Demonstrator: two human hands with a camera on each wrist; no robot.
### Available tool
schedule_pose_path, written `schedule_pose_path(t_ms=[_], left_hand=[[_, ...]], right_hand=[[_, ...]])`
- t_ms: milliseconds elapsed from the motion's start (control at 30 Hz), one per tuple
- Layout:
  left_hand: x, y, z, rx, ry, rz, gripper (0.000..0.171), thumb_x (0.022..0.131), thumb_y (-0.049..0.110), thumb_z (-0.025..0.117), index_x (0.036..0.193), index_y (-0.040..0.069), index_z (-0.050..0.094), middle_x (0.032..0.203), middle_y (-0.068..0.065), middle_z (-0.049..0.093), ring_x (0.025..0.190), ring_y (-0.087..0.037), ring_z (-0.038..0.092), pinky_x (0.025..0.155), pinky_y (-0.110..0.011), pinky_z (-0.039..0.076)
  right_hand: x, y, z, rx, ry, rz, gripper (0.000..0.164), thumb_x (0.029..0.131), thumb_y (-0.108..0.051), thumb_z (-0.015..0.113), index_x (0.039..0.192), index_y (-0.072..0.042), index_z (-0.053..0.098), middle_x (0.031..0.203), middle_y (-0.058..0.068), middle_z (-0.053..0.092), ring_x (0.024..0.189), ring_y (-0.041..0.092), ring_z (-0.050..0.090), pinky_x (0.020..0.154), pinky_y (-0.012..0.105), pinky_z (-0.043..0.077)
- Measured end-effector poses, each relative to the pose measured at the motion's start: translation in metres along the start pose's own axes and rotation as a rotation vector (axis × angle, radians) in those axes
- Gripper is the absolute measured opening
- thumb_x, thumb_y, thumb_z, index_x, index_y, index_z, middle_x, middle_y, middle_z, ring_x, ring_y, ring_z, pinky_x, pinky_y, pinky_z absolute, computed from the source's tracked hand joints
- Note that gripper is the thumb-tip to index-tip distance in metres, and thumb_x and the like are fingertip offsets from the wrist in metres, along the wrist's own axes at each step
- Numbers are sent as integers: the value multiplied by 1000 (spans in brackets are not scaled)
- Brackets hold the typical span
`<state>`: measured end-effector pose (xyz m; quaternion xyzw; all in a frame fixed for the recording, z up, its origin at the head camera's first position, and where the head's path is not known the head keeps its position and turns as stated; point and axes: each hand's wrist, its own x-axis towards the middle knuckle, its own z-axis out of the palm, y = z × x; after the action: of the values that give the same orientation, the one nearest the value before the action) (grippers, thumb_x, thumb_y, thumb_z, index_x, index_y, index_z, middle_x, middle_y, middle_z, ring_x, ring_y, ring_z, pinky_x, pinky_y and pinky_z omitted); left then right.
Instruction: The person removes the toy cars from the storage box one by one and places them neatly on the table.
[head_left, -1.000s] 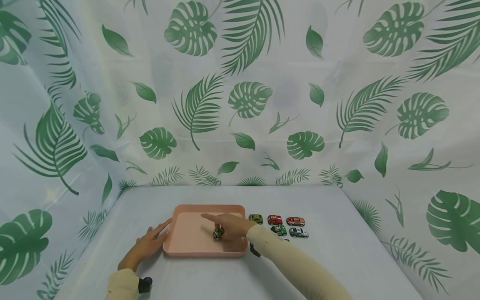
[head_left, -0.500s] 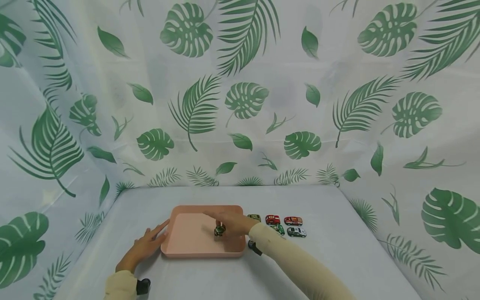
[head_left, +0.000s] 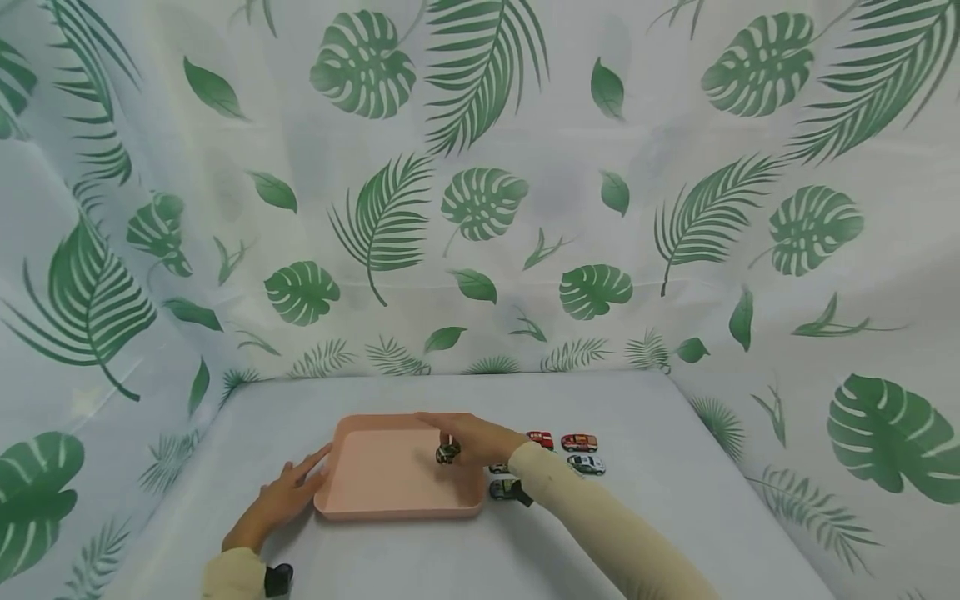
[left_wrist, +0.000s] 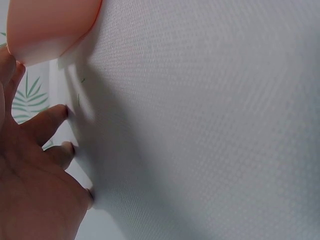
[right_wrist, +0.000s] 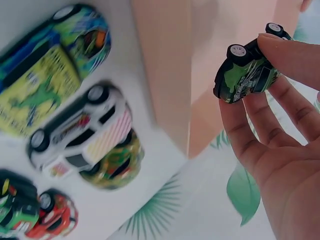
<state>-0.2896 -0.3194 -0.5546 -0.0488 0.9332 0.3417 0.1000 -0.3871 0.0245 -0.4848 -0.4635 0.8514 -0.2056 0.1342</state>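
Observation:
My right hand [head_left: 482, 440] pinches a small toy car [head_left: 447, 452] above the right half of the pink tray [head_left: 397, 513]. Seen from the right wrist, this toy car [right_wrist: 250, 79] is dark green and black with white-hubbed wheels, tilted between thumb and fingertips. On the tray's left side, my left hand [head_left: 283, 500] touches the outer wall with extended fingers. The left wrist view has that hand [left_wrist: 37, 165] with spread fingers beside the tray's corner [left_wrist: 52, 32]. No car shows in the visible part of the tray; my right hand covers some of it.
Right of the tray stand several toy cars: a white one [head_left: 586, 464], a red-orange one [head_left: 580, 442], a red one [head_left: 540, 438], and a blue-and-yellow one [right_wrist: 45, 85]. The right forearm hides part of this group. A leaf-print curtain [head_left: 480, 317] closes off the table's back.
The right hand, keeping its pinch on the toy car, has risen slightly and shifted right over the tray. The left hand stays at the tray's side. The head view has turned a little.

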Motion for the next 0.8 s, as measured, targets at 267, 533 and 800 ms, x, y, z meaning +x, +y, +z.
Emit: schedule_pose_path(t_ms=[267, 533, 800], left_hand=[[1, -1, -1, 2, -9, -5, 64, 101, 56, 39, 155, 25, 26, 156, -25, 23, 140, -59, -3, 100, -81, -7], [-3, 4, -3, 25, -7, -23, 65, 102, 55, 37, 156, 22, 25, 155, -27, 22, 139, -60, -3, 100, -80, -7], [-2, 6, -1, 23, -17, -57, 67, 101, 57, 35, 156, 21, 23, 156, -27, 20, 139, -60, -4, 101, -79, -9]], right_hand=[[-22, 10, -13, 5, 19, 95, 100, 83, 3, 73, 155, -38, 18, 107, -6, 61, 92, 6, 58, 80, 24, 51], [-41, 24, -21, 14, 47, 95, 101, 83, 0, 76, 156, -38, 17, 108, -5, 62, 91, 5, 61, 77, 24, 53], [-64, 38, -24, 51, 72, 129, 100, 82, -2, 77, 155, -38, 19, 111, 0, 62, 91, 8, 61, 77, 23, 53]])
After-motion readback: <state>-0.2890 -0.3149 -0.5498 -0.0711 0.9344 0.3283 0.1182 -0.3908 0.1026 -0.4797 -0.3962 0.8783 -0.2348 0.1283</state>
